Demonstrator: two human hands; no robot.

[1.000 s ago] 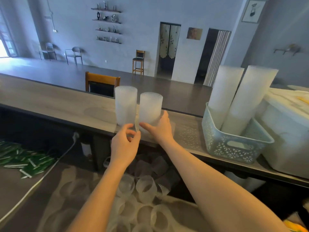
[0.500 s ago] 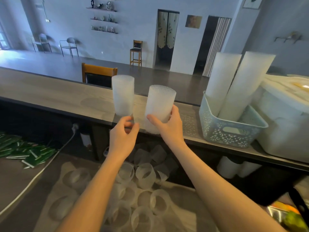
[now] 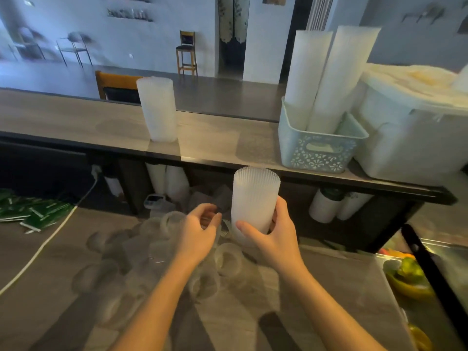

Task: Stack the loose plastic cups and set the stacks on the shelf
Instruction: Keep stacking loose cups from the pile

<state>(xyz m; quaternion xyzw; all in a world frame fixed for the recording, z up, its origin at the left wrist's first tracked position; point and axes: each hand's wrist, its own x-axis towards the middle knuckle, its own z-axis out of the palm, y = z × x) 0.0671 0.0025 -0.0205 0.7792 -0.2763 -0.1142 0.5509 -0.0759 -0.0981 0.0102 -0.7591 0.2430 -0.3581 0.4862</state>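
A short stack of ribbed plastic cups is being held upright in the lower middle of the frame, its long axis running nearly straight up and its closed end on top. It is being gripped near its lower, open end by the right hand, with the thumb curled across the front and the fingers wrapped round the right side.

The left hand is being kept just beside the stack, to its left, with the fingers loosely curled; nothing appears to be held in it, though blur is making this hard to confirm.

The loose cups are lying on the table directly below and to the left of both hands, mostly on their sides with their mouths turned toward the camera. The left hand is being judged the nearer to them, so the next cup is probably being reached for from that side and brought to the open bottom of the held stack.

A second stack is standing on the shelf, in the upper left of the frame, well apart from the hands and above them.
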